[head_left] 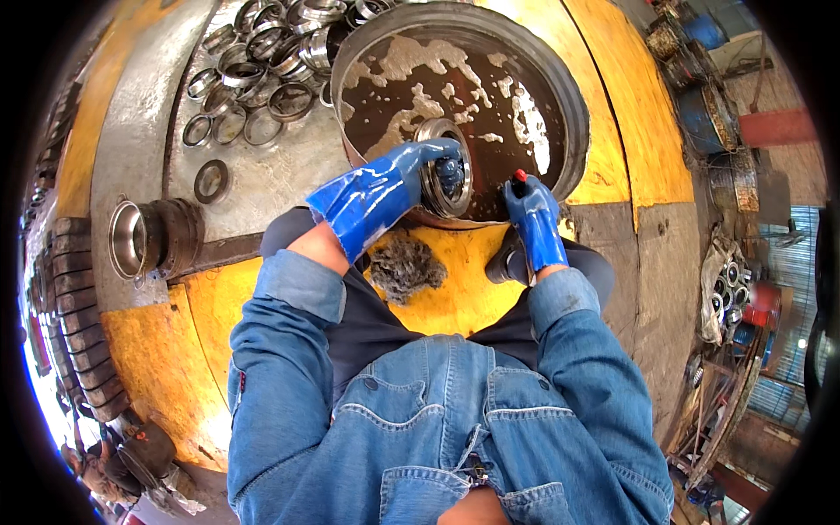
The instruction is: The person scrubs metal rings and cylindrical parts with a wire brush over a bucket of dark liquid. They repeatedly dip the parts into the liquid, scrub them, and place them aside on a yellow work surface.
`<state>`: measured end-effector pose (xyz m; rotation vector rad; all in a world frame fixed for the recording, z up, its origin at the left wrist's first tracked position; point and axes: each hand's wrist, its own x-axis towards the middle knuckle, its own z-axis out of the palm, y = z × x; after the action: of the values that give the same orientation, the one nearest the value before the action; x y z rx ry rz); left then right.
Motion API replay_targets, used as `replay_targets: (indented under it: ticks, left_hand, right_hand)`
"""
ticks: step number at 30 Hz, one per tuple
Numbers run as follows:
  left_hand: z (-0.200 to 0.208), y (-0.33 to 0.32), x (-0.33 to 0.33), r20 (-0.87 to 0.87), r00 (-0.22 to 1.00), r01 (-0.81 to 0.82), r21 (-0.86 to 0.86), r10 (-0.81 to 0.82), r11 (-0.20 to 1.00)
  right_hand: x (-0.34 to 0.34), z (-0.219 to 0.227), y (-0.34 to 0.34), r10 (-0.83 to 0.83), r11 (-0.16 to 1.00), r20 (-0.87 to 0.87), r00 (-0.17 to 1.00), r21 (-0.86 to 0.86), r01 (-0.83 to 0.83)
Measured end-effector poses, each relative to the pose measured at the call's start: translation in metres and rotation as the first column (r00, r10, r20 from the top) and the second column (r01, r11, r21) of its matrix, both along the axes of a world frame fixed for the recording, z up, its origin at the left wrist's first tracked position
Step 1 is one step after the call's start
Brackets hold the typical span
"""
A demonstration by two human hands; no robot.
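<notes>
My left hand (404, 178), in a shiny blue rubber glove, grips a wet metal ring (435, 207). Its fingers reach through the hole, and the ring stands on edge at the near side of a round metal tub (576, 131). Brown liquid with patches of foam fills the tub. At the near right rim, my right hand (535, 219), gloved alike, is closed around a short red-and-black handle (520, 177). The rest of that tool is hidden or too dark to name. Between my legs, below the tub, lies a tangled grey scouring wad (404, 268).
Many metal rings (262, 79) lie heaped on a metal sheet left of the tub, with one dark ring (211, 181) apart. Nearer stand flanged metal parts (149, 236). Stained drums (704, 118) and a bag of rings (726, 289) line the right side.
</notes>
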<state>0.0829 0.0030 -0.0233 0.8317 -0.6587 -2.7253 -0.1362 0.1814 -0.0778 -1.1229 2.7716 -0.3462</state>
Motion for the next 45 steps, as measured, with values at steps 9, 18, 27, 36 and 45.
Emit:
replay_targets:
  ticks: [9, 18, 27, 36, 45]
  left_hand:
    - [-0.042, -0.013, -0.004, -0.127, 0.988, 0.085, -0.009, -0.085, 0.996]
    - [-0.011, -0.004, -0.002, -0.031, 0.999, 0.011, 0.037, -0.01, 0.999]
    - [0.0, -0.004, -0.002, 0.04, 0.999, 0.01, -0.011, -0.01, 1.0]
    - [-0.032, -0.01, 0.001, -0.054, 0.998, 0.014, -0.003, -0.014, 1.0]
    - [-0.008, -0.005, -0.003, 0.006, 1.0, 0.006, 0.057, -0.007, 0.998]
  right_hand:
    - [0.0, -0.005, 0.0, 0.007, 1.0, 0.005, 1.0, -0.028, -0.007]
    - [0.001, -0.003, -0.001, 0.005, 1.0, 0.005, 1.0, -0.013, -0.005]
    - [0.001, 0.002, -0.001, 0.003, 1.0, 0.063, 0.998, 0.017, -0.004]
    - [0.005, 0.006, -0.004, 0.005, 0.999, 0.053, 0.999, 0.041, -0.007]
    - [0.006, 0.008, -0.002, 0.004, 1.0, 0.046, 0.999, 0.019, -0.005]
